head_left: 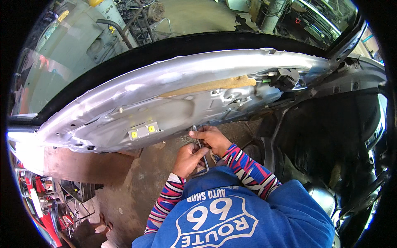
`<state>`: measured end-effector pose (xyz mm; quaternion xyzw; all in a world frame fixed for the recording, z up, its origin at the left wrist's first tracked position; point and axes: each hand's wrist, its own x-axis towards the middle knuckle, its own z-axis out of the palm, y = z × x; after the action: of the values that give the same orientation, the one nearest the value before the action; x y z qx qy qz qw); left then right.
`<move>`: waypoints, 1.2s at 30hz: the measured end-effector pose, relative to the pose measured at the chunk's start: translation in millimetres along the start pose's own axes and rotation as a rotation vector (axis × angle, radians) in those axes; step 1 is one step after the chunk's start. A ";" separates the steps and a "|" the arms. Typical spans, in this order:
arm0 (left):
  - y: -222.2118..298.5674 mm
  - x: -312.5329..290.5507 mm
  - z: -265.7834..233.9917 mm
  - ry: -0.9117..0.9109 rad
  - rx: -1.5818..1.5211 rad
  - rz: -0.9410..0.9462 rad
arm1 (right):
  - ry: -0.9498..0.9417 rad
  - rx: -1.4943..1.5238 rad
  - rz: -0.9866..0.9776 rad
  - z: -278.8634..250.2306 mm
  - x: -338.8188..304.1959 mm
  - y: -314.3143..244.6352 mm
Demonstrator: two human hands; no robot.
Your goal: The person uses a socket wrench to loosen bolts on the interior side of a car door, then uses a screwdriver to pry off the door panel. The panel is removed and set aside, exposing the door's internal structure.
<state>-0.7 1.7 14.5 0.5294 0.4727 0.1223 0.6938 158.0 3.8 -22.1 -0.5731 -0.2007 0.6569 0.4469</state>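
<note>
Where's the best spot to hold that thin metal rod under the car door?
Probably by its lower stretch, from below: the metal rod runs upright to the door panel's bottom edge, where the right hand pinches its top and the left hand wraps lower down.

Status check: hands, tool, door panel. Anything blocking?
Left hand and right hand both gripping a thin metal rod tool. Tool tip up at lower edge of bare silver car door. Nothing between hands and door; bare concrete floor beneath.
</note>
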 end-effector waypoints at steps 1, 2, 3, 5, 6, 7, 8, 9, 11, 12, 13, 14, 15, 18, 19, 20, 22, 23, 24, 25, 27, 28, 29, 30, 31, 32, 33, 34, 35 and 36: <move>-1.1 0.5 -0.6 -0.014 -0.011 -0.002 | -0.028 -0.010 -0.020 -1.9 0.7 0.3; -1.8 1.0 -1.7 -0.030 -0.035 -0.022 | -0.043 -0.040 -0.025 -3.3 1.9 0.5; -2.0 1.9 -2.6 -0.052 -0.015 -0.019 | -0.058 -0.070 -0.031 -4.6 3.2 0.7; -1.5 3.2 -5.8 -0.091 -0.002 -0.053 | -0.115 0.026 -0.051 -5.6 5.9 0.8; -0.6 3.4 -8.0 -0.122 -0.020 -0.080 | -0.160 0.071 -0.067 -4.7 6.9 0.7; 0.1 4.2 -9.2 -0.150 -0.039 -0.108 | -0.182 0.092 0.022 -5.3 8.4 -1.0; 0.7 5.1 -9.5 -0.188 -0.070 -0.127 | -0.184 0.112 0.050 -5.7 9.1 -2.2; 1.4 5.2 -11.9 -0.221 -0.053 -0.128 | -0.189 0.120 0.079 -6.5 8.8 -3.7; 1.3 6.1 -12.3 -0.213 -0.054 -0.156 | -0.159 0.174 0.107 -8.5 8.0 -6.3; 0.8 6.6 -12.3 -0.213 -0.067 -0.187 | -0.182 0.180 0.145 -9.0 7.5 -7.1; -0.1 6.8 -10.3 -0.202 -0.094 -0.193 | -0.205 0.187 0.182 -9.9 7.9 -8.5; -1.3 6.8 -8.7 -0.190 -0.123 -0.162 | -0.229 0.194 0.218 -10.9 7.6 -9.5; -2.7 6.6 -6.7 -0.165 -0.152 -0.155 | -0.174 0.157 0.236 -8.0 9.4 -9.4; -7.4 4.6 -1.6 -0.104 -0.187 -0.084 | -0.110 0.312 0.168 2.9 10.0 -5.8; -8.7 3.8 -0.7 -0.090 -0.177 -0.070 | -0.054 0.294 0.236 4.2 10.2 -7.1; -9.7 3.6 -1.0 -0.075 -0.174 -0.051 | -0.058 0.321 0.246 4.8 8.2 -7.8; -11.5 2.7 -2.4 -0.032 -0.142 -0.023 | -0.091 0.261 0.167 4.6 4.2 -9.9; -12.2 2.4 -3.3 -0.033 -0.118 -0.022 | -0.121 0.261 0.151 3.7 2.4 -11.5; -12.9 3.1 -5.4 -0.040 -0.092 -0.021 | -0.107 0.253 0.149 1.6 0.7 -13.1; -14.0 2.8 -6.3 -0.047 -0.132 -0.012 | -0.090 0.247 0.147 -0.2 -0.2 -14.2; -17.5 2.1 -8.6 -0.006 0.000 0.044 | -0.121 0.245 0.164 -3.7 -0.2 -14.3; -19.9 1.1 -9.5 -0.002 0.055 0.060 | -0.131 0.248 0.173 -4.9 0.6 -13.0; -23.1 -0.2 -9.9 -0.003 0.024 0.081 | -0.124 0.252 0.175 -5.5 2.1 -10.9; -26.7 -2.3 -10.7 -0.003 -0.006 0.101 | -0.106 0.259 0.180 -6.7 3.1 -8.9; -30.7 -5.0 -11.1 -0.004 -0.052 0.076 | -0.090 0.264 0.187 -7.5 4.6 -6.8; -35.3 -8.2 -11.3 0.000 -0.022 0.112 | -0.097 0.270 0.196 -7.8 6.3 -4.7; -39.8 -12.4 -12.5 0.016 -0.011 0.104 | -0.058 0.291 0.192 -8.2 7.5 -3.5; -45.3 -17.8 -14.4 0.034 -0.022 0.065 | -0.050 0.310 0.194 -10.0 8.0 -3.1; -49.5 -23.5 -16.7 0.073 0.036 0.155 | -0.032 0.318 0.220 -9.0 9.1 -3.2; -54.1 -26.0 -18.0 0.115 0.054 0.209 | -0.044 0.293 0.203 -12.5 10.9 -4.9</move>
<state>-46.3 -26.8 -17.7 0.5865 0.4572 0.2112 0.6344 172.0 12.1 -27.8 -0.5045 -0.0536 0.7332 0.4527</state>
